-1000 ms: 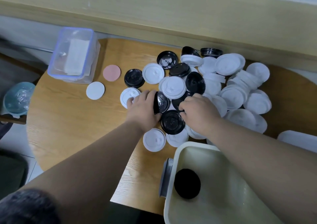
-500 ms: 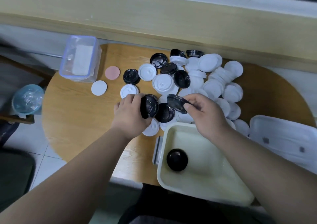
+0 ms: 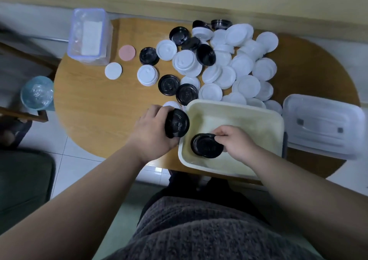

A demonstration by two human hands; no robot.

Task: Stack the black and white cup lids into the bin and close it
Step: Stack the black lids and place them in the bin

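Observation:
A cream bin (image 3: 235, 108) stands open at the table's near edge. Inside it, my right hand (image 3: 237, 142) pinches a black lid (image 3: 206, 145) by its rim, low in the bin's left part. My left hand (image 3: 153, 132) grips another black lid (image 3: 177, 123) on edge, just left of the bin's rim. A heap of white lids (image 3: 245, 74) with several black lids (image 3: 187, 93) spreads over the table behind the bin. The bin's translucent cover (image 3: 320, 124) lies to the right.
A clear box with a blue rim (image 3: 89, 37) stands at the table's far left. A pink disc (image 3: 127, 52) and a white disc (image 3: 113, 70) lie beside it. A pale blue bowl (image 3: 36, 92) sits off the wooden table (image 3: 95, 108) at left.
My right hand has carried its black lid from above the pile down into the bin. My left hand has drawn its black lid back toward the bin's left rim. The camera tilted down.

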